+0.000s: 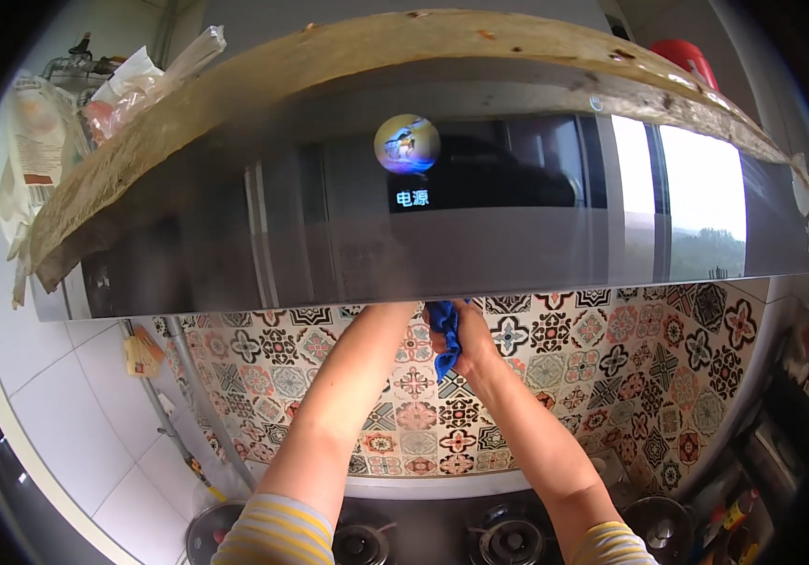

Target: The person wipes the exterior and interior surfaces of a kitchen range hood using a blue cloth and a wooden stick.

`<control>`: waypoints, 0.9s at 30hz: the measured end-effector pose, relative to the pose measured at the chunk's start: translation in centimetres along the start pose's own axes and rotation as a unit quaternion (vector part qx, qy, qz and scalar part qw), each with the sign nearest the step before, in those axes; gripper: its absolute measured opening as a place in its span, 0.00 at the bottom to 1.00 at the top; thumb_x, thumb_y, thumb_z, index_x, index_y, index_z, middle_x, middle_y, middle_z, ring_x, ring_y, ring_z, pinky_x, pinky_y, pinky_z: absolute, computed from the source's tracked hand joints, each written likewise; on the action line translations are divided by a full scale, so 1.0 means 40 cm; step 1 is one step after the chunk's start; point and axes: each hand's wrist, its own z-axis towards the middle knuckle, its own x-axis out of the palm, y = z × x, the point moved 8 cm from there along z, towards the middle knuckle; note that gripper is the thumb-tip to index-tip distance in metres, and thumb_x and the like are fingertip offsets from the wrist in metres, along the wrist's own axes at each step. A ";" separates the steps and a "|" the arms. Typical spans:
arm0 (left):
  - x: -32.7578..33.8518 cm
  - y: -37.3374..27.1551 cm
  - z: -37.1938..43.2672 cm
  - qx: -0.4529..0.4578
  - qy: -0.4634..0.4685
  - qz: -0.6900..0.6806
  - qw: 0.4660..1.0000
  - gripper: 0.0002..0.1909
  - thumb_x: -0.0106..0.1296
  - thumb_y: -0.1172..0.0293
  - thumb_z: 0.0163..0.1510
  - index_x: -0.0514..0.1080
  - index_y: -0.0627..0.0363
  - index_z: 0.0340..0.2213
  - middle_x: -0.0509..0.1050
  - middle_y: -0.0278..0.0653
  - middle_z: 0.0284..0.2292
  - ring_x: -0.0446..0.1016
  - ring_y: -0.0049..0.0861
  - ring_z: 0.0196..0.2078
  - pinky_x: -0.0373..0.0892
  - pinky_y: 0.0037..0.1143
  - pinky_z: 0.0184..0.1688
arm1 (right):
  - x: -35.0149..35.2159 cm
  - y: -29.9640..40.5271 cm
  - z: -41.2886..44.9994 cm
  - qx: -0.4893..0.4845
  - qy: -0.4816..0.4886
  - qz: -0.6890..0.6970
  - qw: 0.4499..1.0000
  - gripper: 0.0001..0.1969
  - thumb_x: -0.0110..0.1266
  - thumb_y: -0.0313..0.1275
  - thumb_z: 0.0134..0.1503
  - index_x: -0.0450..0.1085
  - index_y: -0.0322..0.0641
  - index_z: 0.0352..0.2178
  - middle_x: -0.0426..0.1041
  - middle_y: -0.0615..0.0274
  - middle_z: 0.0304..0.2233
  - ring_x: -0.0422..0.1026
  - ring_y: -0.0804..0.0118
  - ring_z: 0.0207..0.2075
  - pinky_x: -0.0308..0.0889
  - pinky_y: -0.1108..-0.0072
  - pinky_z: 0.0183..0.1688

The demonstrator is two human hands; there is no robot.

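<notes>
A dark glossy range hood point(305, 247) spans the view in front of me, its lit power symbol and round picture near the middle. Both arms reach up to its lower edge. My right hand point(474, 335) is closed around a crumpled blue cloth point(447, 339), just below that edge. The left forearm goes up beside it, and my left hand is hidden behind the hood's front panel. A yellowed, stained covering point(390, 39) lies along the hood's top edge.
Below is a gas stove with a left burner point(360, 545) and a right burner point(512, 542). A lidded pot point(659, 526) stands at the right. Patterned tiles point(415, 417) cover the back wall. Pipes point(200, 395) run down the left; plastic bags point(41, 141) hang at upper left.
</notes>
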 end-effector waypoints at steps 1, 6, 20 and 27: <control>-0.013 0.021 -0.001 -0.009 -0.004 -0.002 1.000 0.21 0.46 0.59 0.50 0.64 0.62 0.42 0.68 0.43 0.38 0.66 0.27 0.40 0.64 0.27 0.41 | -0.005 -0.023 0.016 0.001 0.002 0.000 1.000 0.16 0.35 0.41 0.57 0.61 0.39 0.24 0.63 0.64 0.16 0.55 0.76 0.09 0.49 0.87 0.09; -0.010 0.057 0.009 -0.032 -0.006 -0.017 0.999 0.21 0.45 0.60 0.51 0.64 0.62 0.42 0.68 0.43 0.38 0.66 0.27 0.39 0.64 0.27 0.41 | -0.047 -0.078 0.049 0.058 0.004 -0.005 0.998 0.17 0.37 0.42 0.56 0.62 0.39 0.25 0.65 0.62 0.16 0.56 0.75 0.08 0.50 0.86 0.08; 0.055 0.049 -0.145 -0.151 -0.012 -0.086 0.985 0.19 0.43 0.63 0.52 0.63 0.62 0.43 0.68 0.43 0.37 0.67 0.27 0.39 0.65 0.27 0.40 | -0.085 -0.019 -0.177 0.144 -0.037 -0.048 0.988 0.16 0.46 0.41 0.52 0.62 0.36 0.28 0.67 0.56 0.16 0.55 0.75 0.05 0.49 0.85 0.03; 0.084 -0.169 -0.117 -0.012 0.019 -0.161 0.987 0.25 0.45 0.59 0.52 0.57 0.58 0.49 0.65 0.42 0.42 0.65 0.31 0.40 0.65 0.29 0.40 | -0.037 0.040 -0.189 0.089 0.040 -0.020 0.995 0.20 0.44 0.47 0.52 0.62 0.38 0.23 0.63 0.66 0.14 0.51 0.79 0.06 0.44 0.88 0.07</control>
